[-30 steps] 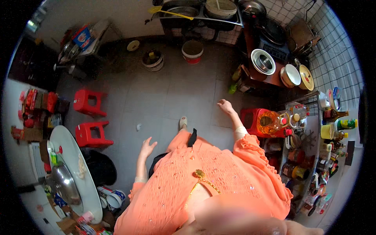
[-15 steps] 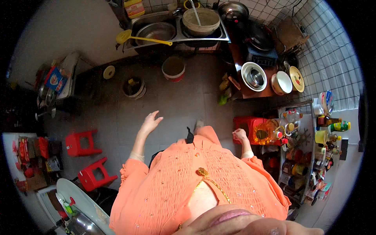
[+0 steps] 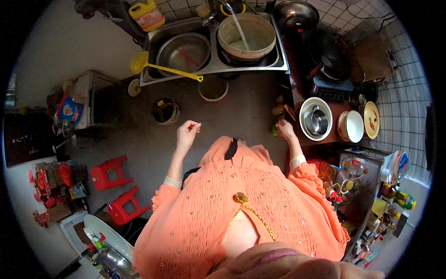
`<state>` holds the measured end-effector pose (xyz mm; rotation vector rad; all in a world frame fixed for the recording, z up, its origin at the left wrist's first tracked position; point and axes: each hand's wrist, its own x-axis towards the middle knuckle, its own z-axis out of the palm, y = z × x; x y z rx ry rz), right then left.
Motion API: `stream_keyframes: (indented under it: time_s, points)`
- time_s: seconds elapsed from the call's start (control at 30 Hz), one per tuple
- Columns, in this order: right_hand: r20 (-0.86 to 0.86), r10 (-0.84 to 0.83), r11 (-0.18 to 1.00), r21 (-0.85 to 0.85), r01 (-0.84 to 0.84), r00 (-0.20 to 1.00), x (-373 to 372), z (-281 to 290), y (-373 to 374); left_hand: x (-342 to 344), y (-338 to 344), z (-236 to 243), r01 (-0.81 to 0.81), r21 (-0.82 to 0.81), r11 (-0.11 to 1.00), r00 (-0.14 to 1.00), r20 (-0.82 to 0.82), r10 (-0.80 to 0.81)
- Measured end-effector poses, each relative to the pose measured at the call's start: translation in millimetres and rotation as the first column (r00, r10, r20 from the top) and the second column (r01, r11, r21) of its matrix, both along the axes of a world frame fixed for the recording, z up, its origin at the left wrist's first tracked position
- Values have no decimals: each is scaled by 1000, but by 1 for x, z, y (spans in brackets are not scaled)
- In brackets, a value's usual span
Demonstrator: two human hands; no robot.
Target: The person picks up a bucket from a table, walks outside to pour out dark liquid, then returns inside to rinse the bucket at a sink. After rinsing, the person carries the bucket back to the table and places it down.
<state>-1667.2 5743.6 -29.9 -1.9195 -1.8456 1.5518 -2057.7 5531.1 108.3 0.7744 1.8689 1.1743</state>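
Note:
My left hand [image 3: 189, 131] hangs in midair below the double steel sink [image 3: 210, 69], its fingers loosely curled with nothing visible in them. Lower and further right, my right hand [image 3: 285, 128] is also curled, near the edge of a dark wooden counter [image 3: 300, 140], with nothing visible in it. In the right basin sits a large pale tub [image 3: 227, 35] with what looks like water streaming into it from the tap [image 3: 212, 17]. A steel bowl [image 3: 169, 51] lies in the left basin. A yellow ladle [image 3: 173, 71] lies across the sink's front.
Buckets [image 3: 164, 114] stand on the floor below the sink. Red stools [image 3: 114, 179] are at the lower left. Nested bowls [image 3: 310, 111] and a black pan [image 3: 334, 56] on a cooker occupy the right counter. A rack [image 3: 381, 172] crowded with bottles stands at the right.
The sink and counter are much nearer and lower in view as I have moved forward. Both hands have gone from open or loose to curled, my right one rising toward the counter.

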Motion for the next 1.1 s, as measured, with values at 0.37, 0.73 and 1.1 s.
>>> stream_keyframes:
  time_s: [0.37,0.73,1.1]
  points:
    - [97,-185,941,-269,205,978,-34,14,12,-94,211,16,152,103,983,987,-74,-145]
    - [-139,-195,947,231,224,971,-185,235,154,-148,315,15,267,128,955,963,-69,-260]
    - [20,405,872,292,-393,914,-306,174,278,-163,276,7,84,45,995,953,288,-93]
